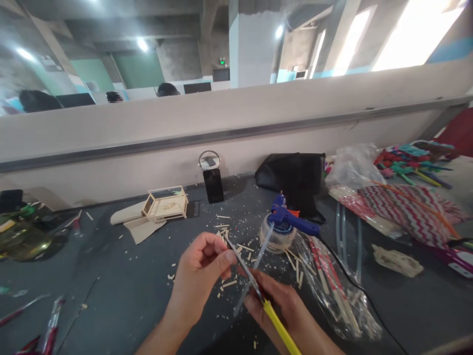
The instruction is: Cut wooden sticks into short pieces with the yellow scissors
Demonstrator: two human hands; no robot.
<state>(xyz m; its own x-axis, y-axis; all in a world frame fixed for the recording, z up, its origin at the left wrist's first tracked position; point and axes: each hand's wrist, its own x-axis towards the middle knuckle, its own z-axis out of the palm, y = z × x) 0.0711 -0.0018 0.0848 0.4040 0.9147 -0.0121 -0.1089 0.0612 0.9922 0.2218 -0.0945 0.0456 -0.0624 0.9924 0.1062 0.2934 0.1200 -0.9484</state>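
Note:
My right hand (279,298) is closed around a slim grey metal tool with a yellow handle (279,323); its exact kind is unclear. The tool's narrow metal part slants up and left to the fingertips of my left hand (203,271). Those fingers are pinched at its far end, and whatever they hold is too small to make out. Short cut wooden sticks (229,284) and crumbs lie scattered under and beyond both hands. Just past my right hand, a blue hot glue gun (295,219) rests on a round clear jar (279,241), its clear glue stick pointing down toward me.
A small wooden stick frame (166,206) stands at the back left by brown paper (142,230). A phone (213,185) leans on a white round-handled object. Right are a black pouch (290,172), plastic-wrapped sticks (336,291), a cable and zigzag-patterned fabric (402,212). Red-handled tools (53,325) lie left.

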